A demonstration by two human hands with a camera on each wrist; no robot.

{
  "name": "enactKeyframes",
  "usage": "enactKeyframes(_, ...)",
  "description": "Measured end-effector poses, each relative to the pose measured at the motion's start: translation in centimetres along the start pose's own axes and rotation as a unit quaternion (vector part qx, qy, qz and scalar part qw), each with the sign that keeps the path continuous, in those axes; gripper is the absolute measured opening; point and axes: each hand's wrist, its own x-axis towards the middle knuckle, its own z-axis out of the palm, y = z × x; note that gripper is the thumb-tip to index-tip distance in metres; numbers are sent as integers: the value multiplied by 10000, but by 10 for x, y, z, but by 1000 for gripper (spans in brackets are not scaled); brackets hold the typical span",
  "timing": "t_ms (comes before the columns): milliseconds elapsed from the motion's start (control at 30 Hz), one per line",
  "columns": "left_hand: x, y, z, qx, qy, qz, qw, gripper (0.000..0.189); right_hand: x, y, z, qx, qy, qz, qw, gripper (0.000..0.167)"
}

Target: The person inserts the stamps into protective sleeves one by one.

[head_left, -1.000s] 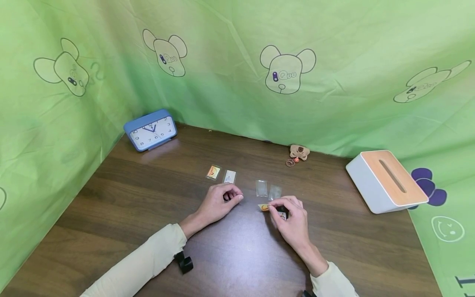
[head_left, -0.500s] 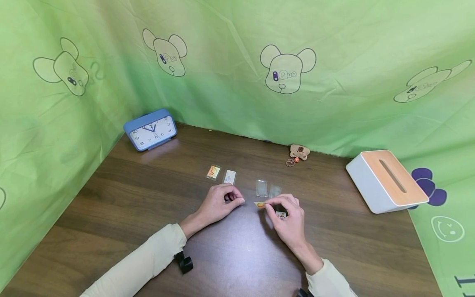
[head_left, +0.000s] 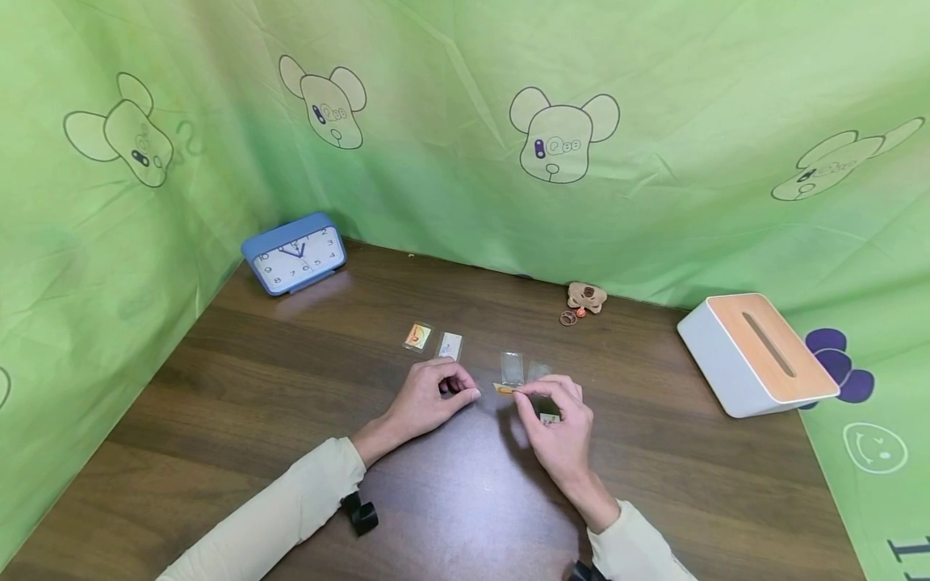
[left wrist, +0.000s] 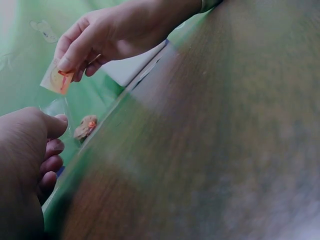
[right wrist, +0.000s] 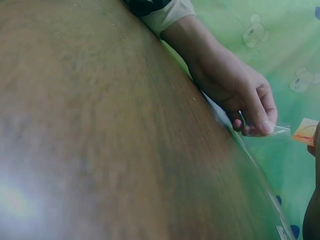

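My right hand (head_left: 561, 424) pinches a small orange-and-yellow picture card (left wrist: 56, 79) between thumb and fingertips. Opposite it, my left hand (head_left: 429, 399) holds a clear plastic sleeve (right wrist: 282, 130) by its edge, thumb against fingers. The sleeve barely shows in the head view. In the right wrist view a short gap separates card and sleeve. Beyond my left hand lie two sleeved cards, an orange card (head_left: 417, 336) and a white card (head_left: 450, 346). Two clear sleeves lie beyond my right hand: one flat sleeve (head_left: 512, 368) in full sight, another sleeve (head_left: 538, 370) partly covered by the fingers.
A small printed card (head_left: 550, 419) shows on the dark wooden table (head_left: 291, 387) beneath my right hand. Farther back are a blue clock (head_left: 296, 255), a brown plush charm (head_left: 586, 298) and a white tissue box (head_left: 734, 363) with a wooden lid. Green printed cloth (head_left: 450, 161) hangs around.
My right hand has moved left and slightly away from me, bringing the orange-and-yellow card closer to my left hand. The left hand has hardly moved.
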Motion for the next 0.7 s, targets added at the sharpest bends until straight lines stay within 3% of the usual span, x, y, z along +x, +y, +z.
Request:
enactKeyframes(333, 0, 0, -1, 261, 170, 444, 9985, 16, 3, -8, 4, -13, -30, 250, 9997, 20)
enactKeyframes(700, 0, -3, -1, 664, 239, 955, 9929, 16, 3, -5, 4, -137, -217, 155, 9996, 18)
